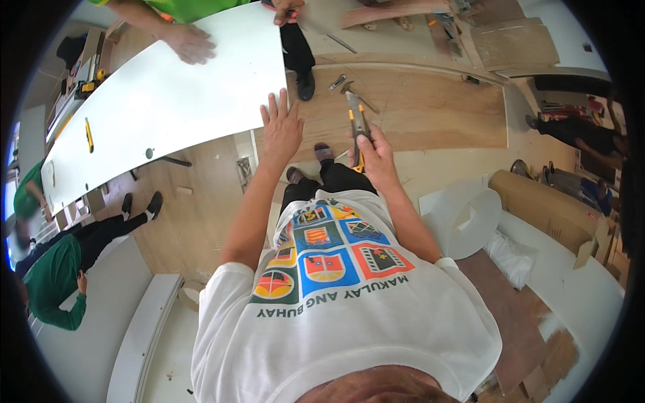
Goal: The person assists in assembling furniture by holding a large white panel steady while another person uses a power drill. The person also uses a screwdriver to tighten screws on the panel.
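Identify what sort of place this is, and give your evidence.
Probably a carpentry or fit-out site: a long white panel, plywood sheets on the floor, and pliers in the right hand.

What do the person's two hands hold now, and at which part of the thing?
The right hand grips pliers by their yellow handles, jaws pointing away. The left hand holds nothing; it rests flat, fingers spread, at the edge of the white panel.
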{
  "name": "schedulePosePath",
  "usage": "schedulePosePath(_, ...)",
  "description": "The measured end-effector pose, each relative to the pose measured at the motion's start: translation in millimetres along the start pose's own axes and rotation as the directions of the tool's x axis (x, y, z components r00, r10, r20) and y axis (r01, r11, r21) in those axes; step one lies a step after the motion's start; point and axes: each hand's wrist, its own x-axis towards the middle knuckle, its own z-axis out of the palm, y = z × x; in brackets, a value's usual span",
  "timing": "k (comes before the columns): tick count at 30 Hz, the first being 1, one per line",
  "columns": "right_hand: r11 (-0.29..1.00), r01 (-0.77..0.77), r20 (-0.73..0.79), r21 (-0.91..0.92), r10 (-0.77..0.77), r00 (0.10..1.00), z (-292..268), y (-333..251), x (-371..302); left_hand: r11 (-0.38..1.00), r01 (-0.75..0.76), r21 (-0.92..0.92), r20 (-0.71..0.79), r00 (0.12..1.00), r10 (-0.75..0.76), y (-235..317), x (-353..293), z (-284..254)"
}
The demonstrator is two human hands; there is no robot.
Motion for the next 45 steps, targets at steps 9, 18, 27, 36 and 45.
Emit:
schedulePosePath(9,0.968,-0.042,-0.033,0.247,0.052,0.998,33.0,3.5,7.8,0.992,-0.126,-0.019,0.107,0.986,0.127,1.5,-51.8,-14.4)
schedulePosePath(18,0.968,0.155,-0.027,0.196,-0.153,0.988,48.8,2.5,-22.4,0.993,-0.114,0.013,0.151,0.982,0.111,7.3,-55.9,-16.6)
schedulePosePath(27,0.915,0.029,-0.128,0.402,0.025,0.991,52.3,3.3,16.3,0.987,-0.161,0.018,0.11,0.981,0.158,7.2,-56.5,-19.3)
schedulePosePath(36,0.93,0.225,-0.005,-0.292,-0.237,0.972,48.6,-23.4,136.9,0.329,0.54,-0.775,0.434,0.833,-0.344,-7.6,-114.8,-20.9)
schedulePosePath(45,0.889,0.228,0.06,-0.398,-0.223,0.973,52.3,-5.9,299.5,-0.57,0.196,-0.798,0.596,0.398,-0.697,-60.4,-56.9,-14.8)
